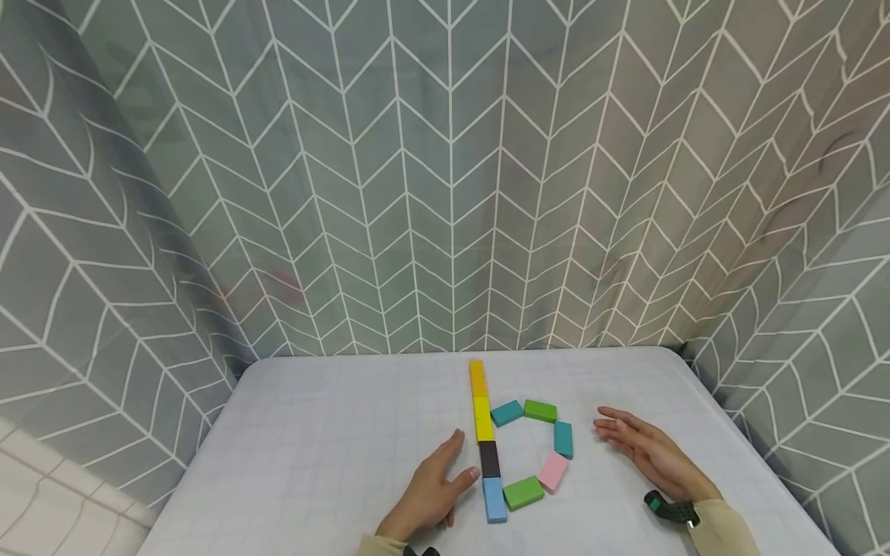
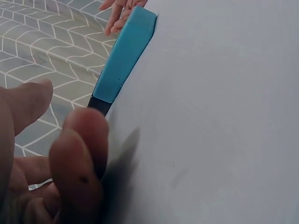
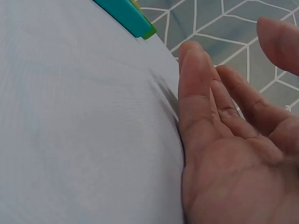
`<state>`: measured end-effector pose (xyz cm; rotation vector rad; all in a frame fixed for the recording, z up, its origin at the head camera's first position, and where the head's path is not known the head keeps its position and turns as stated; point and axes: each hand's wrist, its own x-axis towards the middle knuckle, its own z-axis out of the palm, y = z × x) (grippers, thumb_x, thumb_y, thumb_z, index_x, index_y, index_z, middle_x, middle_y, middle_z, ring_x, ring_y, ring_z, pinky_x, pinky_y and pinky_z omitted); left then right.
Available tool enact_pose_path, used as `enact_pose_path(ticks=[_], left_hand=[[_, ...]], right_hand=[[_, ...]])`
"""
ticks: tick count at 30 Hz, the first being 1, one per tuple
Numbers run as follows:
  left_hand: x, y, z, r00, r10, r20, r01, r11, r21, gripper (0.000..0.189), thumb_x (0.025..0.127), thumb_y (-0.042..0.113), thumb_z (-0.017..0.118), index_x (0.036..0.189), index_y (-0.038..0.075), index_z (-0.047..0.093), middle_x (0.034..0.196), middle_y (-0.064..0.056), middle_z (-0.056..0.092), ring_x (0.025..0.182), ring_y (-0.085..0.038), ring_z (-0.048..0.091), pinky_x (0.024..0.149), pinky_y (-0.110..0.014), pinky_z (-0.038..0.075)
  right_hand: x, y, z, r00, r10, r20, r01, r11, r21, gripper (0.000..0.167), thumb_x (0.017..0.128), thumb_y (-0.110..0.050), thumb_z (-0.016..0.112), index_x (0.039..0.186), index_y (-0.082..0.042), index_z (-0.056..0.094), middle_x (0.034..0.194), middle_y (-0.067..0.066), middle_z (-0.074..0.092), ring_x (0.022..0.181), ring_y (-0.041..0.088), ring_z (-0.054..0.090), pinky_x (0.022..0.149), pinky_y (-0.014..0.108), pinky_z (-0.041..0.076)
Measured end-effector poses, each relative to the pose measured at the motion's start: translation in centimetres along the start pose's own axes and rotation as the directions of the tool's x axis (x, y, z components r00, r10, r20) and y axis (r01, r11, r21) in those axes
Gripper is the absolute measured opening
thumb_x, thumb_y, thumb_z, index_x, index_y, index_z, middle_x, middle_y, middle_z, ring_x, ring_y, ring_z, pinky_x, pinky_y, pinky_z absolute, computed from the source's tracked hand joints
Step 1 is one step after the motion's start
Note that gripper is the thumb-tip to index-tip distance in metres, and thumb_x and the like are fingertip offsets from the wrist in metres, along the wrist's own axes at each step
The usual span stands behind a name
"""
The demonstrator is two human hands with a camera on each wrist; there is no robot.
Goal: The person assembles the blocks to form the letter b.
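On the white table lies a straight column of rectangular blocks: an orange-yellow block (image 1: 477,378) at the far end, then a yellow block (image 1: 483,418), a black block (image 1: 490,460) and a light blue block (image 1: 495,500) nearest me. A curve of blocks bows out to its right: a teal block (image 1: 507,413), a green block (image 1: 540,411), another teal block (image 1: 564,440), a pink block (image 1: 554,472) and a second green block (image 1: 524,493). My left hand (image 1: 429,490) is just left of the column, fingers relaxed, holding nothing. Right of the curve, my right hand (image 1: 650,452) holds nothing, its fingers loosely extended.
A pale cloth covers the table (image 1: 313,440). Grey curtains (image 1: 417,193) with white chevron lines hang behind it and along both sides. A dark band (image 1: 670,508) circles my right wrist, below a beige sleeve (image 1: 723,529).
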<state>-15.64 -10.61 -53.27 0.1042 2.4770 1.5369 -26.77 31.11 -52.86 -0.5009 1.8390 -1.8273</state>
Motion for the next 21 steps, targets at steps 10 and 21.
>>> enact_pose_path(ticks=[10,21], left_hand=[[0.1,0.1,-0.4,0.999,-0.029,-0.019,0.03,0.999,0.021,0.081,0.103,0.047,0.067,0.166,0.009,0.034,0.172,-0.022,0.032,0.042,-0.016,0.053,0.041,-0.031,0.049],[-0.6,0.3,-1.8,0.999,0.012,-0.034,-0.012,1.0,-0.009,0.071,0.105,0.043,0.066,0.162,0.008,0.042,0.154,-0.023,0.051,0.047,-0.014,0.059,0.048,-0.027,0.05]], right_hand=[[0.8,-0.1,0.5,0.999,0.002,-0.036,-0.002,1.0,-0.001,0.061,0.118,-0.025,0.036,0.164,0.01,0.016,0.143,-0.013,0.063,0.13,-0.003,0.062,0.106,0.015,0.05],[0.9,-1.5,0.0,0.995,0.031,-0.09,-0.047,0.982,-0.183,0.062,0.117,-0.03,0.04,0.163,0.009,0.022,0.152,0.017,0.059,0.123,0.0,0.067,0.1,0.02,0.056]])
